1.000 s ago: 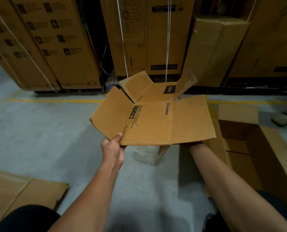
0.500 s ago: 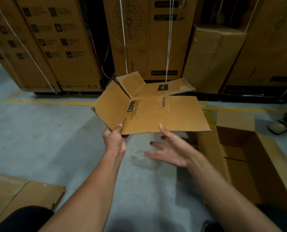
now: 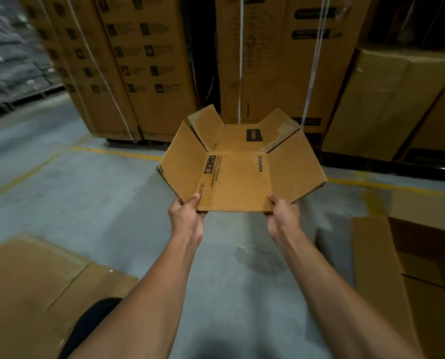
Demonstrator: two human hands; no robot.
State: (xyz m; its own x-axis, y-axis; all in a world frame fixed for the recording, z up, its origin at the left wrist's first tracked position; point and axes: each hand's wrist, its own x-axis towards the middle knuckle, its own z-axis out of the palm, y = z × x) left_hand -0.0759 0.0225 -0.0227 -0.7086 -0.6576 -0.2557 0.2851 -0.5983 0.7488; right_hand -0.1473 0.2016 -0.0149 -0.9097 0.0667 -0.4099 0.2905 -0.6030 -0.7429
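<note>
Flattened carton (image 3: 238, 181) pinched between left hand (image 3: 187, 216), right hand (image 3: 282, 216).

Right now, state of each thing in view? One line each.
small carton, collapsed, flaps splayed outward, held in the air.
left hand, pinching the carton's near left corner.
right hand, pinching its near right corner.
open box, on the floor at right, top open.
flat cardboard, lying flat on the floor at left.
tall cartons, upright, strapped.

The carton (image 3: 238, 182) hides the fingers of left hand (image 3: 186, 218) and right hand (image 3: 283, 216); the open box (image 3: 371, 268) at 4 o'clock is cut off.
</note>
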